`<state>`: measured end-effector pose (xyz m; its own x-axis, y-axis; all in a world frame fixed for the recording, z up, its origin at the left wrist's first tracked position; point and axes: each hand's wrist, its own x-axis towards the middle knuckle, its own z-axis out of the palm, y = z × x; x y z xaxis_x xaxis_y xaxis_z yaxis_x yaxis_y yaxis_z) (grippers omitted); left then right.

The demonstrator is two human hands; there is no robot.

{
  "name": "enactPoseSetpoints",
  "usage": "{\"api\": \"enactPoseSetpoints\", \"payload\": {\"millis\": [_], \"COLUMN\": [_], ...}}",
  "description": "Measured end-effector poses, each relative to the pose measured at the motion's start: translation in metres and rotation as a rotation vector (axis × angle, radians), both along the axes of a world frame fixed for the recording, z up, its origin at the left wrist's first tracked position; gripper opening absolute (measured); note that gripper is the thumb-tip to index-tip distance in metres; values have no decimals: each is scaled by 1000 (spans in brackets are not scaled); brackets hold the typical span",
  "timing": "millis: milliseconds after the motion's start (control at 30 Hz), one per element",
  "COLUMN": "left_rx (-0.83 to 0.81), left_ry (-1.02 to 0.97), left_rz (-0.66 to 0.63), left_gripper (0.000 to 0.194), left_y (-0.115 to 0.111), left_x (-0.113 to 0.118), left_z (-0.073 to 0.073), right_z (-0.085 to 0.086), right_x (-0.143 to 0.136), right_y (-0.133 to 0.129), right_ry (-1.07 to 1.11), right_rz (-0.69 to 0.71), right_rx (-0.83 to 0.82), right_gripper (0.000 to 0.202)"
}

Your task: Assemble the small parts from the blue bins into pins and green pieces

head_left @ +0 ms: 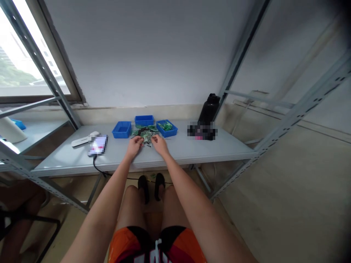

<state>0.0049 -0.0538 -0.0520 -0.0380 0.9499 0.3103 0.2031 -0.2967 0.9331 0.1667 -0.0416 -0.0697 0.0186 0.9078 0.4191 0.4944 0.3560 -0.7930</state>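
My left hand [134, 147] and my right hand [160, 144] face each other low over the table, fingers closed in a pinch. Between them lies a small heap of green and dark pieces [146, 130], with a pale, see-through item [147, 136] at its near side that looks like plastic film. Both hands' fingertips touch the near edge of this heap; what they pinch is too small to name. Tiny dark bits [148, 146] lie just in front. Behind stand a blue bin [122, 136] at left, another blue bin [144, 120] at the back and a third [170, 133] holding green pieces.
On the grey table [197, 152], a phone [98, 145] with a black cable [95, 163] and a white device [80, 141] lie left. A black bottle [210, 109] stands right. Metal shelf posts [244, 47] frame both sides. Part of another person [19, 219] shows lower left.
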Motion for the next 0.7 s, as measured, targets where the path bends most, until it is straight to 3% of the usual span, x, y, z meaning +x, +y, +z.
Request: {"api": "enactPoseSetpoints", "payload": {"millis": [233,467,600,700], "left_rx": [-10,64,51,24], "left_ry": [44,200,44,-69], "left_rz": [-60,-156,-160,-74], "left_gripper": [19,26,29,38], "left_y": [-4,-9,-5,-2], "left_x": [2,1,2,3], "left_z": [2,4,1,-1], "right_z": [3,8,10,6], "right_x": [-1,-3,-2,-1], "right_y": [-5,-16,-16,-10], "right_ry": [-94,-175,-144,-38], "right_rz": [-36,194,199,170], "right_rx": [16,118,111,52], "right_gripper": [18,25,16,14]}}
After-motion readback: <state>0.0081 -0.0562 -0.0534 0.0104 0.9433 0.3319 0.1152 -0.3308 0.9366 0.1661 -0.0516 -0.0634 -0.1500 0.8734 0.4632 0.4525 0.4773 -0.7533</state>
